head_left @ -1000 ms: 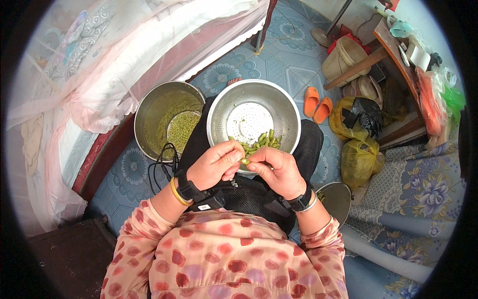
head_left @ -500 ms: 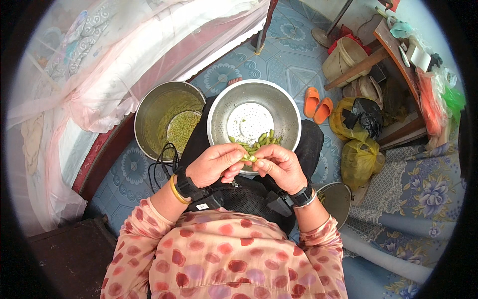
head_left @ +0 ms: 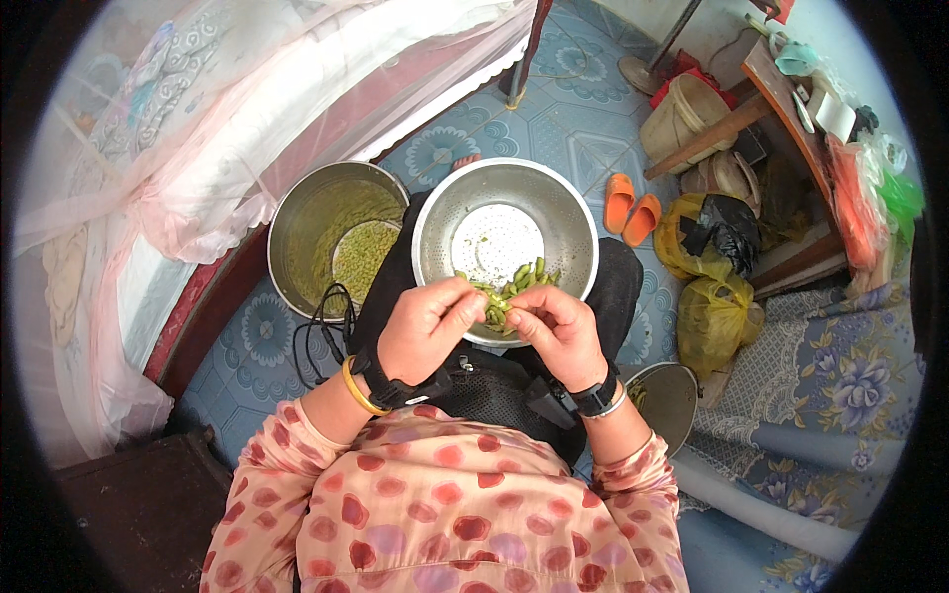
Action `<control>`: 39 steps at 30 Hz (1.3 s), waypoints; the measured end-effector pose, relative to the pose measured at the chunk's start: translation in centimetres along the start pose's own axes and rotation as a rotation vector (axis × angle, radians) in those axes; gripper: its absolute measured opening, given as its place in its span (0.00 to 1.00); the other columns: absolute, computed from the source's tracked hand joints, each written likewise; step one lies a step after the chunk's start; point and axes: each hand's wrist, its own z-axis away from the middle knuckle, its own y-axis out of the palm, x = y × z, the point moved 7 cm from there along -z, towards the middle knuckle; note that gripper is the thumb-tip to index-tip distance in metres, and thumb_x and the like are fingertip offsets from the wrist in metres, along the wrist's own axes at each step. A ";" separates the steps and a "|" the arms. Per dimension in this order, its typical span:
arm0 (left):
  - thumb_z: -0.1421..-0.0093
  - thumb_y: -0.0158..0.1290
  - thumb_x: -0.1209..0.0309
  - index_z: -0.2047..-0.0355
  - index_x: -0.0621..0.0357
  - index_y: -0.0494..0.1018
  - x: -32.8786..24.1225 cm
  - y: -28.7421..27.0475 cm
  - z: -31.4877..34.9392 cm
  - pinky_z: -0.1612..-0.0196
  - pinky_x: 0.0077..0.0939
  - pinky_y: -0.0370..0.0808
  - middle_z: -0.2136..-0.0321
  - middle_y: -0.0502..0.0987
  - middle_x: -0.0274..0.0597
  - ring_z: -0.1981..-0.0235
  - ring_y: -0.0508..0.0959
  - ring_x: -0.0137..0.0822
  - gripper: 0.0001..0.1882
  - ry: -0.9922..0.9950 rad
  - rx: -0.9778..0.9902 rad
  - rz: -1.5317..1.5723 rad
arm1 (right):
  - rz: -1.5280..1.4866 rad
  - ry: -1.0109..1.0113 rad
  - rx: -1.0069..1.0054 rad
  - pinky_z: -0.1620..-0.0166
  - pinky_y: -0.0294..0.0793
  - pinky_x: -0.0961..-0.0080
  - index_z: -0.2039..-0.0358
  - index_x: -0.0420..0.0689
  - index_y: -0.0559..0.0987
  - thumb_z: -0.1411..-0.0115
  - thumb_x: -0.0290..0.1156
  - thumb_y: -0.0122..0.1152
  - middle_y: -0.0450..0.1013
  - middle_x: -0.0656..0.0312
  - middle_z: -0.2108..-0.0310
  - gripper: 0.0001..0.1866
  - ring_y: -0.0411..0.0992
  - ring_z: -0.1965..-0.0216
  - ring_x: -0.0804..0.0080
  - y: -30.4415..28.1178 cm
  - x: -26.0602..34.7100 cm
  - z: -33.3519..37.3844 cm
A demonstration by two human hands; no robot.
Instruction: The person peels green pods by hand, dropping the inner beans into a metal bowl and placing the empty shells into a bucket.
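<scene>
Over the near rim of a metal colander (head_left: 576,212) on my lap, both hands work at one green bean pod (head_left: 499,300). My left hand (head_left: 425,328) is closed, its thumb and fingers pinched at the pod's left end. Thumb and forefinger of my right hand (head_left: 563,336) pinch the other end. Beneath the fingers, a small heap of green pods (head_left: 522,281) lies against the colander's near wall, partly hidden by my hands. Scattered bits dot the perforated bottom.
To the left stands a deep metal pot (head_left: 287,227) with shelled green beans (head_left: 366,252) inside. Another metal container (head_left: 674,395) is by my right forearm. Orange slippers (head_left: 631,210), yellow plastic bags (head_left: 717,321) and a wooden table (head_left: 791,104) are at right; a netted bed (head_left: 198,188) borders the left.
My left hand has turned slightly, its lower fingers now tucked out of sight. The pod between my fingertips has shifted a little; my right hand has hardly moved.
</scene>
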 end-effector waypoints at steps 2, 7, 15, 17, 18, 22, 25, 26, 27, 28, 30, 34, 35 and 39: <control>0.41 0.49 0.69 0.72 0.64 0.70 0.4 1.0 -0.1 0.75 0.20 0.67 0.83 0.68 0.40 0.81 0.68 0.27 0.10 -0.047 0.132 -0.021 | 0.115 -0.119 -0.050 0.71 0.70 0.82 0.70 0.39 0.74 0.48 0.21 0.60 0.71 0.63 0.76 0.05 0.70 0.75 0.78 0.1 1.1 0.0; 0.41 0.48 0.68 0.72 0.64 0.70 1.1 1.4 -0.1 0.75 0.27 0.67 0.81 0.70 0.46 0.81 0.71 0.36 0.10 -0.081 0.130 -0.017 | 0.316 -0.322 -0.101 0.73 0.69 0.77 0.73 0.39 0.73 0.53 0.19 0.62 0.70 0.58 0.77 0.07 0.71 0.76 0.65 0.7 3.2 0.2; 0.40 0.46 0.69 0.72 0.64 0.65 0.7 1.7 -0.2 0.76 0.28 0.64 0.83 0.65 0.46 0.82 0.65 0.38 0.10 0.017 0.121 0.002 | 0.248 -0.170 -0.082 0.72 0.70 0.80 0.74 0.40 0.74 0.51 0.22 0.62 0.71 0.60 0.78 0.05 0.71 0.75 0.71 1.0 2.3 0.2; 0.40 0.46 0.69 0.72 0.64 0.65 0.6 1.7 -0.2 0.76 0.29 0.64 0.83 0.64 0.44 0.82 0.65 0.36 0.10 0.024 0.153 0.002 | 0.129 -0.069 -0.046 0.72 0.70 0.81 0.74 0.39 0.74 0.50 0.22 0.61 0.72 0.61 0.78 0.04 0.71 0.75 0.75 1.0 1.5 0.2; 0.39 0.45 0.69 0.72 0.64 0.65 0.6 1.7 -0.1 0.76 0.29 0.64 0.83 0.64 0.43 0.82 0.65 0.36 0.10 0.017 0.171 0.011 | 0.068 -0.020 -0.025 0.71 0.69 0.82 0.74 0.39 0.74 0.49 0.23 0.61 0.72 0.62 0.78 0.04 0.71 0.75 0.77 1.0 1.1 0.3; 0.37 0.44 0.66 0.74 0.62 0.65 1.9 2.5 0.5 0.80 0.22 0.61 0.83 0.62 0.33 0.83 0.63 0.26 0.12 -0.246 0.293 0.378 | -0.090 0.045 0.081 0.71 0.69 0.83 0.73 0.39 0.74 0.47 0.25 0.61 0.72 0.64 0.78 0.05 0.69 0.75 0.82 1.3 0.5 0.4; 0.36 0.42 0.64 0.74 0.59 0.65 2.7 3.0 1.3 0.81 0.15 0.59 0.83 0.61 0.28 0.84 0.60 0.20 0.13 -0.449 0.393 0.666 | -0.037 -0.026 0.137 0.71 0.69 0.82 0.73 0.39 0.74 0.47 0.26 0.61 0.72 0.62 0.77 0.05 0.70 0.75 0.78 1.6 1.0 0.4; 0.36 0.42 0.63 0.74 0.59 0.65 2.8 3.0 1.4 0.82 0.13 0.58 0.83 0.60 0.28 0.84 0.59 0.19 0.14 -0.478 0.418 0.715 | -0.003 -0.070 0.151 0.70 0.69 0.81 0.72 0.39 0.74 0.47 0.26 0.61 0.72 0.62 0.77 0.05 0.70 0.74 0.77 1.7 1.3 0.4; 0.36 0.42 0.63 0.74 0.58 0.66 2.9 3.1 1.5 0.82 0.12 0.57 0.83 0.60 0.27 0.84 0.59 0.18 0.14 -0.512 0.443 0.763 | 0.031 -0.114 0.165 0.70 0.69 0.81 0.72 0.40 0.74 0.47 0.26 0.61 0.72 0.61 0.76 0.05 0.71 0.74 0.75 1.7 1.7 0.4; 0.36 0.42 0.63 0.74 0.58 0.66 2.8 3.1 1.5 0.82 0.12 0.57 0.83 0.60 0.27 0.84 0.59 0.18 0.14 -0.515 0.470 0.801 | 0.070 -0.157 0.177 0.70 0.69 0.80 0.72 0.40 0.74 0.47 0.26 0.61 0.72 0.61 0.76 0.05 0.71 0.74 0.74 1.7 2.0 0.4; 0.36 0.42 0.63 0.74 0.59 0.66 2.6 3.2 1.6 0.82 0.12 0.58 0.83 0.60 0.27 0.85 0.59 0.18 0.13 -0.538 0.525 0.870 | 0.070 -0.179 0.176 0.69 0.69 0.80 0.72 0.40 0.74 0.47 0.26 0.61 0.71 0.61 0.76 0.05 0.71 0.74 0.72 1.7 2.3 0.3; 0.36 0.42 0.64 0.72 0.59 0.66 2.5 2.5 1.0 0.82 0.12 0.59 0.84 0.61 0.27 0.85 0.60 0.19 0.12 -0.422 0.432 0.642 | 0.081 -0.188 0.185 0.69 0.69 0.79 0.71 0.40 0.74 0.47 0.26 0.60 0.71 0.60 0.75 0.05 0.71 0.73 0.71 1.3 2.6 0.0; 0.36 0.42 0.64 0.71 0.59 0.66 2.5 2.4 0.9 0.82 0.12 0.59 0.84 0.61 0.27 0.85 0.60 0.19 0.11 -0.412 0.407 0.636 | 0.089 -0.179 0.181 0.69 0.69 0.79 0.70 0.40 0.74 0.47 0.26 0.61 0.71 0.60 0.75 0.06 0.71 0.73 0.71 1.2 2.5 -0.2; 0.36 0.42 0.65 0.68 0.59 0.65 2.9 2.3 0.7 0.82 0.13 0.60 0.83 0.61 0.28 0.85 0.60 0.19 0.10 -0.390 0.362 0.650 | 0.092 -0.116 0.088 0.69 0.69 0.79 0.70 0.39 0.75 0.49 0.25 0.62 0.71 0.60 0.75 0.06 0.70 0.74 0.73 0.8 2.1 -0.7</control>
